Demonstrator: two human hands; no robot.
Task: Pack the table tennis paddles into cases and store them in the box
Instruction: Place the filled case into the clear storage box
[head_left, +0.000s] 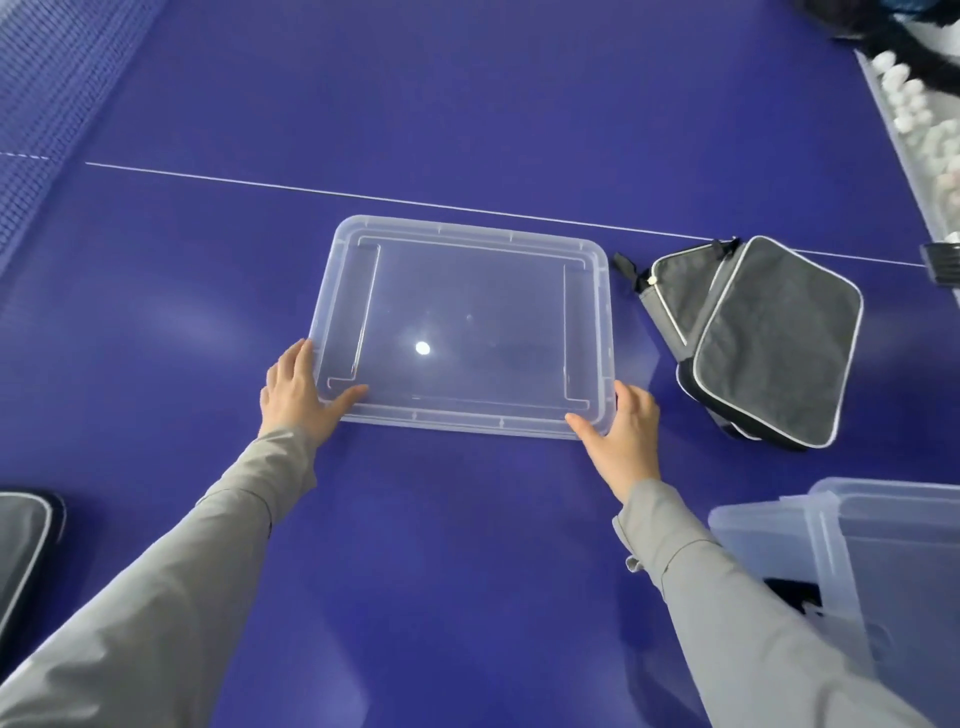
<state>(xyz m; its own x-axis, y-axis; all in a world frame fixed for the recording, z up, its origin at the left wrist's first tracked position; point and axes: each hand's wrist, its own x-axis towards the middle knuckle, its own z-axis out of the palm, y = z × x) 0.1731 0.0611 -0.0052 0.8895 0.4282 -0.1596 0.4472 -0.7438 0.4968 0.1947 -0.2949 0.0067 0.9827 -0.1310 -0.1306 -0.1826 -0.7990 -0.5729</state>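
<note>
Lying flat on the blue table (415, 130): one clear lid (462, 332), taken at both near corners. Left hand (296, 392): thumb spread on the top face, fingers along the side rim, pinching. Right hand (623, 436): thumb on the near rim, fingers wrapped round the corner. The two-corner hold probably keeps the broad sheet level. Box (831, 525): uncovered, near right, something dark inside. Two grey cases (774, 343): stacked askew just right of the lid, not yet stored. Third case (21, 551): near-left edge.
</note>
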